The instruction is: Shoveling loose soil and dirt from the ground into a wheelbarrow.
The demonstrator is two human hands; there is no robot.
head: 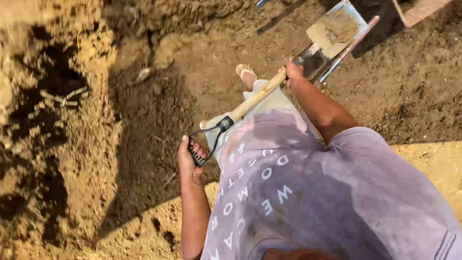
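Shovel (pixel 288 72) | left hand (pixel 188 161) grips D-handle | right hand (pixel 292 72) clasps shaft | blade (pixel 337 29) soil-caked, edge shadowed

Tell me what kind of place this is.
Probably an outdoor dig or earthworks site: loose soil all around, a shovel with dirt on its blade, held by the left hand and right hand.

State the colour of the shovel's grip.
Black grip, held by the left hand, in the head view.
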